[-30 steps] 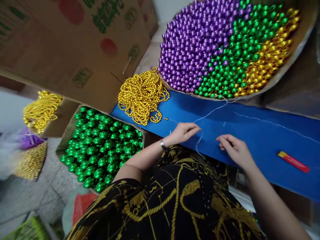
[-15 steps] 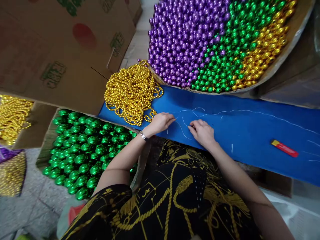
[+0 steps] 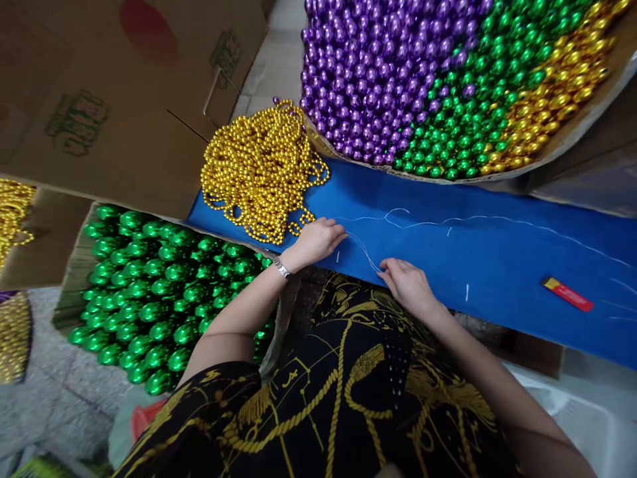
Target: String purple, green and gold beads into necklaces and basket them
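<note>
**Centrally, a white thread (image 3: pixel 367 255) over a blue work surface (image 3: pixel 497 259)**

The left hand (image 3: pixel 318 240), with a silver band (image 3: pixel 281 267) at its wrist, is closed, thumb and fingertips pinching one end of the thread's visible span. The right hand (image 3: pixel 405 285) is partly curled, its thumb and forefinger meeting on the other end near the front edge of the surface. Between them the thread bows in a slack curve and appears doubled along part of its length; the portions within the fingers are hidden.

Behind the hands, a longer thread (image 3: pixel 478 217) lies in loose waves across the surface; whether it joins the held one cannot be told. Short white snippets (image 3: pixel 467 292) lie nearby, and a red object with a yellow end (image 3: pixel 568 294) rests farther to the right.

Just beside the left hand, a heap of gold bead strands (image 3: pixel 261 169) occupies the left end of the surface. Beyond the surface, a wide container (image 3: pixel 614 83) holds purple beads (image 3: pixel 383 73), green beads (image 3: pixel 458 126) and loose gold beads (image 3: pixel 552 99), arranged from left to right in adjoining zones. At lower left, an open box (image 3: pixel 68 302) contains larger green spheres (image 3: pixel 162 285), next to a tall printed carton (image 3: pixel 134 146).
</note>
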